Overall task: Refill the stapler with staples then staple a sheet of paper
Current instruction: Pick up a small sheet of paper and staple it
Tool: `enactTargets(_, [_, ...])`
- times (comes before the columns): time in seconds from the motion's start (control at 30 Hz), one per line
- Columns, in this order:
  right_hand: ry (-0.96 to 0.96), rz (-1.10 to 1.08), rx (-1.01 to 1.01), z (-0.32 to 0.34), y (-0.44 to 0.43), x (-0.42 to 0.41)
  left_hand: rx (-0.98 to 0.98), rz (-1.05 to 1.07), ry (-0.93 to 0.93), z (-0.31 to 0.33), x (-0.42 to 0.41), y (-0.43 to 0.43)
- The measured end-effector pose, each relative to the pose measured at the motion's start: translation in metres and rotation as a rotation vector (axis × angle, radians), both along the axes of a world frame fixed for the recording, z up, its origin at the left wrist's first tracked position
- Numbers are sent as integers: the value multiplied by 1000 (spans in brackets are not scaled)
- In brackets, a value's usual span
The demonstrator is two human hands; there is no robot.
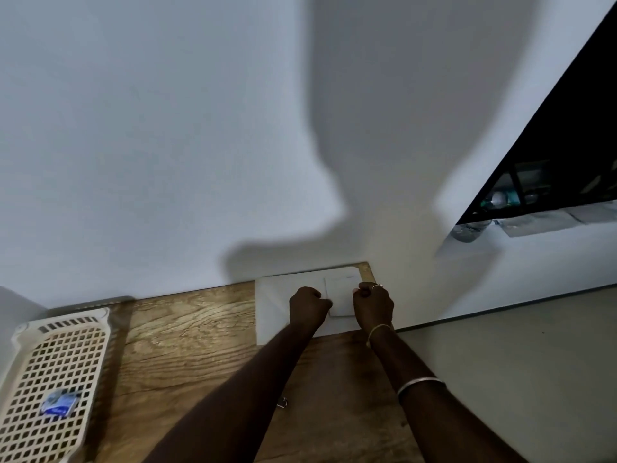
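Paper handled at the table's (200,329) far right corner.
Left hand (309,304) and right hand (372,304) curled against the small sheet (342,295), grip hidden; edges wanted squaring before stapling.

Hidden inside the curled left hand (309,304) and right hand (372,304), any held item. Too small to name, a metal bit (283,403) beside the left forearm (240,389). Blurred beyond reading, the blue packet (59,404) in the lattice basket (63,345), itself cropped at left and bottom edges
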State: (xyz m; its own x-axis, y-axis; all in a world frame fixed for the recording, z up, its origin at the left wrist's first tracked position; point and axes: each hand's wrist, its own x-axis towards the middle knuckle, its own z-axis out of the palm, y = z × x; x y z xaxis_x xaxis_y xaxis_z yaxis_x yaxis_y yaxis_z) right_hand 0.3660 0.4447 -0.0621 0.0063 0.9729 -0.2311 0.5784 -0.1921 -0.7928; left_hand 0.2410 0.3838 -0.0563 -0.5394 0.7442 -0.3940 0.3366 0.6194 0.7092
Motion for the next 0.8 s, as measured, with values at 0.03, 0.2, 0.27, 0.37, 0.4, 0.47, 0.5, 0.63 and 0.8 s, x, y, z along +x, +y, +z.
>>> enactTargets(0.03, [-10, 10, 1, -2, 1, 1, -16, 6, -1, -1, 1, 3])
enactTargets(0.2, [-66, 41, 23, -11, 4, 5, -45, 53, -89, -3, 3, 14])
enactTargets(0.27, [-66, 39, 21, -12, 5, 6, -44, 70, -97, -5, 4, 16])
enactTargets(0.37, [-55, 47, 13, -13, 7, 7, -62, 81, -97, -5, 6, 19])
enactTargets(0.4, [-53, 52, 11, -13, 8, 8, -69, 91, -103, -4, 8, 20])
enactTargets(0.47, [-54, 60, 6, -13, 9, 9, -90, 111, -117, -3, 10, 22])
enactTargets(0.5, [-55, 63, 4, -14, 9, 9, -95, 125, -137, -1, 10, 22])
enactTargets(0.63, [-57, 97, 5, -15, 7, 12, -54, 239, -256, -5, 13, 21])
enactTargets(0.8, [-31, 91, 18, -13, -2, 16, 9, 330, -342, -2, 16, 14])
